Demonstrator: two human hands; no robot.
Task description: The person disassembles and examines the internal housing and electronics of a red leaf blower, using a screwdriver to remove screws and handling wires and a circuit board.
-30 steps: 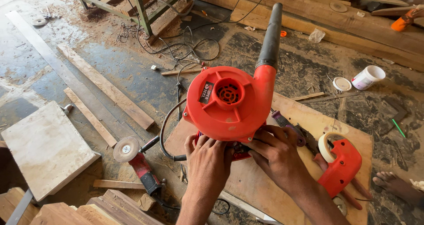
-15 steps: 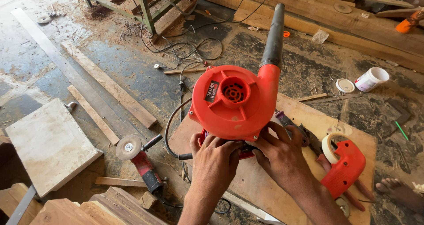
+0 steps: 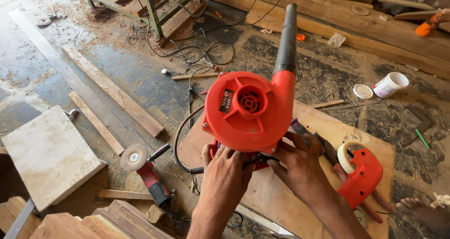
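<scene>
Red electric blower (image 3: pixel 251 112) stands over a plywood sheet (image 3: pixel 290 197), its black nozzle (image 3: pixel 286 39) pointing away up the frame, long axis near vertical. Left hand (image 3: pixel 225 173) and right hand (image 3: pixel 297 166) curl their fingers around its base.

Red electric blower (image 3: pixel 248 110) stands nozzle-up on the plywood board (image 3: pixel 290 192). Left hand (image 3: pixel 227 171) and right hand (image 3: pixel 300 161) grasp its base. Angle grinder (image 3: pixel 145 168) lies left of the blower; tape roll (image 3: pixel 347 155) right.
</scene>
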